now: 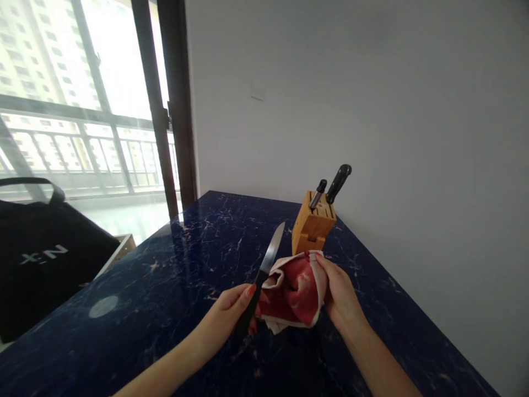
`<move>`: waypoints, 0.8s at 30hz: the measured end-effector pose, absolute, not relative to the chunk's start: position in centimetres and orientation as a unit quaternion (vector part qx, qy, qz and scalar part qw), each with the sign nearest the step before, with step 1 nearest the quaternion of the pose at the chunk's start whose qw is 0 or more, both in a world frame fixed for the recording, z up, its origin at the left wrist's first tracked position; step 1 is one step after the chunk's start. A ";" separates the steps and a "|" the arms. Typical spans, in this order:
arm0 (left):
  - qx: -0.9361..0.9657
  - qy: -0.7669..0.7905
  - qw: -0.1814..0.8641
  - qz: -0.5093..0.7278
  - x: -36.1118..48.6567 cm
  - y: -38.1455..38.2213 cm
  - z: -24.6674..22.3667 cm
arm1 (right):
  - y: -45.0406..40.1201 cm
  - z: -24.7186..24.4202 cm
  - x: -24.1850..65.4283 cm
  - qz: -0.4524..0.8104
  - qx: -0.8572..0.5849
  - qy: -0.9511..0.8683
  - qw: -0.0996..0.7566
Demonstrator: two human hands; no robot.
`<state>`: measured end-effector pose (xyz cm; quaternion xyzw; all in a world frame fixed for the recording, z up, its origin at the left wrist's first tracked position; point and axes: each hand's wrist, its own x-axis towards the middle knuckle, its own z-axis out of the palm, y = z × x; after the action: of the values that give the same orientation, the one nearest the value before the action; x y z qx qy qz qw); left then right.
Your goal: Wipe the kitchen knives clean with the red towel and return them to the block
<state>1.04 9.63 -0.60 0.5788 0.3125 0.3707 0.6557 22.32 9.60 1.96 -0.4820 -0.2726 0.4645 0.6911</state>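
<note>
My left hand is closed round the black handle of a kitchen knife, whose bare blade points up and away from me. In my right hand is a red cloth with a pale border, bunched up and gripped near its edge. The cloth lies close against the left hand and the knife's handle; whether it touches the blade's lower end I cannot tell. Just behind the cloth stands a wooden knife block. Two black-handled tools stick out of its top: a large-handled knife and a slimmer one.
The dark blue marbled table reaches back to a pale wall along its far and right sides. A black bag stands past the left edge, beside a window. A pale round spot shows on the tabletop.
</note>
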 end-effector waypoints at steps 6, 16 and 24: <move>0.614 0.338 0.636 0.323 1.6 9.4 -1.4 | 9.2 1.4 21.1 0.392 -0.472 -0.383 0.690; 0.629 0.331 0.641 0.289 1.9 8.8 -1.5 | 7.6 0.9 19.1 0.170 -0.527 -0.628 0.547; 0.645 0.333 0.626 0.283 1.8 8.9 -2.2 | 8.4 0.4 19.0 0.181 -0.526 -0.630 0.541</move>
<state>1.75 8.90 -2.20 0.6451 0.3333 0.2834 0.6265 19.04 8.37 0.40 -0.5263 -0.6301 0.1814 0.5414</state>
